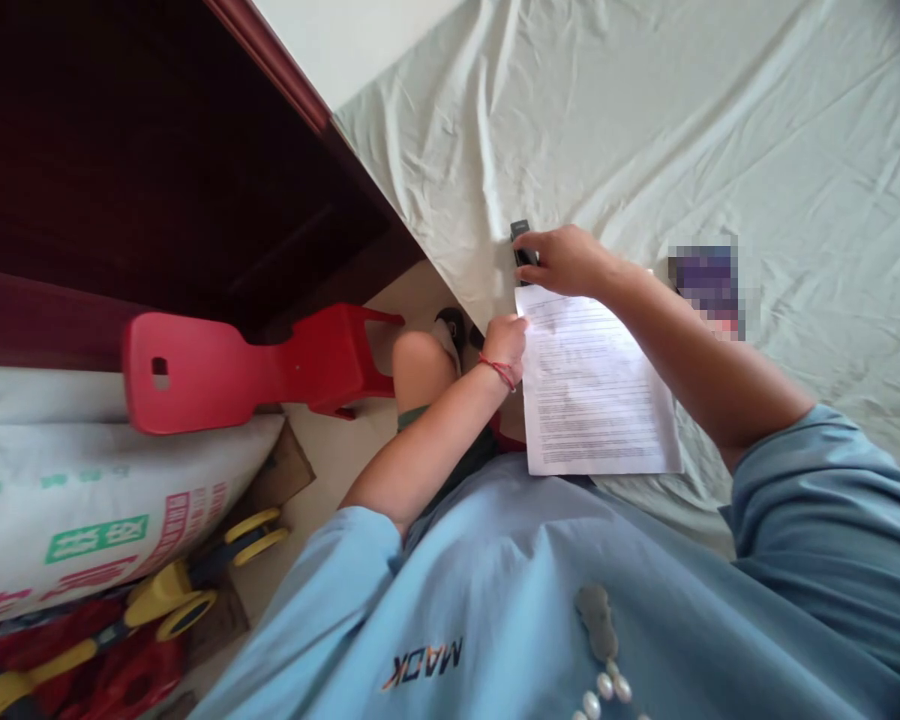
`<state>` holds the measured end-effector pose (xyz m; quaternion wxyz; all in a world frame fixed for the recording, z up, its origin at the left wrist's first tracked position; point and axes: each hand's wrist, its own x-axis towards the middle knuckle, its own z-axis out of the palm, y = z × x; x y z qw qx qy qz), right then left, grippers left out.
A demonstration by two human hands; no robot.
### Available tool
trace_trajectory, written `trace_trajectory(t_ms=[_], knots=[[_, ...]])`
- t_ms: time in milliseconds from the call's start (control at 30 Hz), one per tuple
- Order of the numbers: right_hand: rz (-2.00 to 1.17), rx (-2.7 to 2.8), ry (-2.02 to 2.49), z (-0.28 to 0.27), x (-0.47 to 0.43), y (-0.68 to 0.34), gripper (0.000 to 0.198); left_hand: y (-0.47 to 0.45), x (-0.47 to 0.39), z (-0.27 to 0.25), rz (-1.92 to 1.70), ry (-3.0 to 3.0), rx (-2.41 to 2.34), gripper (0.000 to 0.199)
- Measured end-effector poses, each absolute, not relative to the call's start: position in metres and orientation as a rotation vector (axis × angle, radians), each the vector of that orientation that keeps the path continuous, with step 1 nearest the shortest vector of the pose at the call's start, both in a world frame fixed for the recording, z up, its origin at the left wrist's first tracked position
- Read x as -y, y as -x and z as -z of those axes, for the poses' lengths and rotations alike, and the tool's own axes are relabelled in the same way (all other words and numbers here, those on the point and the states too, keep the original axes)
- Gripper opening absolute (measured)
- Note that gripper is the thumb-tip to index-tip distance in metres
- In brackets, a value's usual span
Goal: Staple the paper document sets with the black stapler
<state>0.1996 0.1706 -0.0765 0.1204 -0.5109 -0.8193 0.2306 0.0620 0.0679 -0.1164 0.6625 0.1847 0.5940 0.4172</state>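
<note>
Printed sheets of paper lie on the pale cloth, their lower edge against my shirt; I cannot tell how many sheets there are. My left hand, with a red string bracelet at the wrist, is closed on the paper's left edge near the top corner. Just above that corner is a black stapler, gripped between the thumb and fingers of my right hand. Part of the stapler is hidden by the fingers. My right forearm crosses over the paper's upper right part.
A wrinkled pale cloth covers the bed-like surface. Left of it stand a red plastic chair and dark wooden furniture. A white printed sack and a yellow-and-black wheeled toy are at lower left. A blurred-out item lies at right.
</note>
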Motion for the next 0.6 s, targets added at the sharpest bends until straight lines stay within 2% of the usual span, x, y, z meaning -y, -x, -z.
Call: trace_trajectory(t_ms=[233, 367, 467, 600], knots=[[-0.691, 2.37, 1.58, 0.067, -0.162, -0.193, 0.045, -0.063, -0.069, 0.104, -0.947, -0.411, -1.401, 0.027], [-0.524, 2.361, 1.48, 0.071, -0.164, -0.194, 0.038, -0.062, -0.071, 0.099, -0.94, -0.401, -1.398, 0.031], [-0.425, 2.291, 1.401, 0.071, -0.172, -0.187, 0.046, -0.064, -0.072, 0.096, -0.94, -0.406, -1.422, 0.036], [-0.443, 2.319, 1.403, 0.075, -0.189, -0.167, 0.062, -0.065, -0.071, 0.093, -0.947, -0.396, -1.427, 0.038]])
